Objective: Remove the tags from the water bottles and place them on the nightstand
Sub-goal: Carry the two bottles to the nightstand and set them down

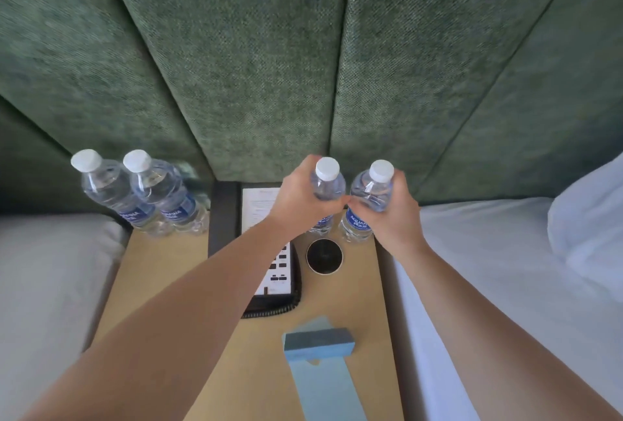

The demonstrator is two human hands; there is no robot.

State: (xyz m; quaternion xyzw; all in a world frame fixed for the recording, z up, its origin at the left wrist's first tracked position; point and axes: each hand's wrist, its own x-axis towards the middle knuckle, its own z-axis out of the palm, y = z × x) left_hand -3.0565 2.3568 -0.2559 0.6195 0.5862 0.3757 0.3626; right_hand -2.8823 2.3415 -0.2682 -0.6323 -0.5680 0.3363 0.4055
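Observation:
Two clear water bottles with white caps and blue labels stand upright at the back right of the wooden nightstand [161,272]. My left hand [300,198] grips the shoulder of the left bottle [327,181]. My right hand [391,215] grips the right bottle [372,191]. Another pair of bottles [111,191] [161,191] stands untouched at the back left corner. Blue paper tags [320,346] lie flat on the nightstand near its front edge.
A black telephone [279,272] with a coiled cord and a card holder sits mid-nightstand. A round black disc [324,257] lies in front of the held bottles. White beds [488,286] flank both sides. A green padded headboard [269,66] rises behind.

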